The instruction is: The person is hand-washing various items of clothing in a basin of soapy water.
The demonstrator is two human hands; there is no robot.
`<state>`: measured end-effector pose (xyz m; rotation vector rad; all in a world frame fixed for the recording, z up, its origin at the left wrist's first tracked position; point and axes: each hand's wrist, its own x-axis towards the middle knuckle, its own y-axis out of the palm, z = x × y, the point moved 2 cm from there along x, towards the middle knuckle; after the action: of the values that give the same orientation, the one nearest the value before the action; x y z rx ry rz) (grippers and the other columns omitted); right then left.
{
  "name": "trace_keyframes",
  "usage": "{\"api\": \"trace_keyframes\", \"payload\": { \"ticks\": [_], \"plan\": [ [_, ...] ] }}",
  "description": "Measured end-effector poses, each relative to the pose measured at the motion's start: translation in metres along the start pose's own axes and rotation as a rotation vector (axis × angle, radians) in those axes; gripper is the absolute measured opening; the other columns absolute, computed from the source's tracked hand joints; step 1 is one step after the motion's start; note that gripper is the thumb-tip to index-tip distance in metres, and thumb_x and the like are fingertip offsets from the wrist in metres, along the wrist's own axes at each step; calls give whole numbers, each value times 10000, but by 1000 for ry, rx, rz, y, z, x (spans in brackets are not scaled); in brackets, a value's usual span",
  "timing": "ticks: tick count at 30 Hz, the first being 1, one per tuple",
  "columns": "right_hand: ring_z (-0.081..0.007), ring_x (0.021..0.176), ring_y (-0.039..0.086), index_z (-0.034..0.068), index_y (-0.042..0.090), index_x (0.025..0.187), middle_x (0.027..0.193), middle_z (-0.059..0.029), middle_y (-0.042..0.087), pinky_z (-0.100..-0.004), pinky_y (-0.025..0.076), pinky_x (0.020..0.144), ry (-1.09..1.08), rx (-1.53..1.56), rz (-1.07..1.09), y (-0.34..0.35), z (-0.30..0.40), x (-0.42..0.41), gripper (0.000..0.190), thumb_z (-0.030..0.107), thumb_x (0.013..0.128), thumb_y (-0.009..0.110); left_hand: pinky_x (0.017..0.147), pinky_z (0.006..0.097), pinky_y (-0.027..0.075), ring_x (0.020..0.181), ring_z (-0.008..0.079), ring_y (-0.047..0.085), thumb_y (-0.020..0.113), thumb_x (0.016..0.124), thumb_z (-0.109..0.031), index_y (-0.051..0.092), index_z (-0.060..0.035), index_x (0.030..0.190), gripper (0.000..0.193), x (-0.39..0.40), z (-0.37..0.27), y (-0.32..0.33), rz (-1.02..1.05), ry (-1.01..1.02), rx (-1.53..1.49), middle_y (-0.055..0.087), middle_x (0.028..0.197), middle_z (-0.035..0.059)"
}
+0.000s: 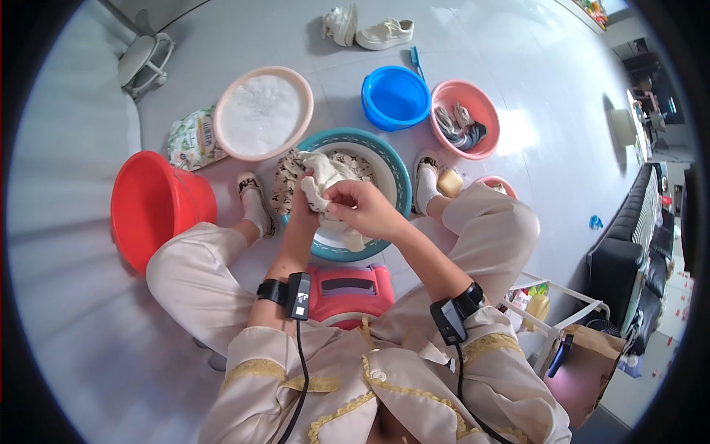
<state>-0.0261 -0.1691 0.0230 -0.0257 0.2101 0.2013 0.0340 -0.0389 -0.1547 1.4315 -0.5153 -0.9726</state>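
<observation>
A white cloth garment (pixel 327 173) is bunched between both hands above a teal-rimmed basin (pixel 402 191) that stands between the feet. My left hand (pixel 306 202) grips the bunched cloth from its left side. From the right, my right hand (pixel 363 208) pinches a fold of the same cloth with thumb and fingers. Beige patterned fabric (pixel 285 180) hangs over the basin's left rim, and more of it lies inside behind the white cloth. Part of the white cloth droops low in the basin. The fingertips of my left hand are partly hidden by the cloth.
Around the basin stand a red bucket (pixel 208 191), a pink basin of suds (pixel 307 119), a blue bucket (pixel 369 114) and a pink basin with clothes (pixel 493 122). A soap bar (pixel 450 182) lies by the right foot. A blue brush (pixel 416 60) and white shoes (pixel 385 34) lie farther off.
</observation>
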Motion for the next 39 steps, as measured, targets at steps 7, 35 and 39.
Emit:
{"api": "trace_keyframes", "payload": {
  "ticks": [7,35,39],
  "plan": [
    [-83,662,550,-8,613,975,793,-25,609,-234,452,562,388,378,-226,-62,-66,3,209,95,793,613,943,432,435,1048,286,567,363,847,-329,535,-53,1160,451,-1,-2,46,-568,198,304,568,1151,136],
    [-399,903,574,68,589,922,968,-195,606,-457,459,803,606,-823,-273,-62,-305,64,184,54,747,536,843,389,491,906,265,606,503,717,-145,559,17,1032,358,-34,-36,-61,-949,59,572,614,980,127],
    [-379,916,590,71,601,969,924,-195,633,-449,466,794,784,-703,-426,-70,-256,37,260,80,714,551,826,394,500,893,261,607,500,720,-148,558,16,1015,343,-35,-31,-37,-879,162,633,611,963,123]
  ]
}}
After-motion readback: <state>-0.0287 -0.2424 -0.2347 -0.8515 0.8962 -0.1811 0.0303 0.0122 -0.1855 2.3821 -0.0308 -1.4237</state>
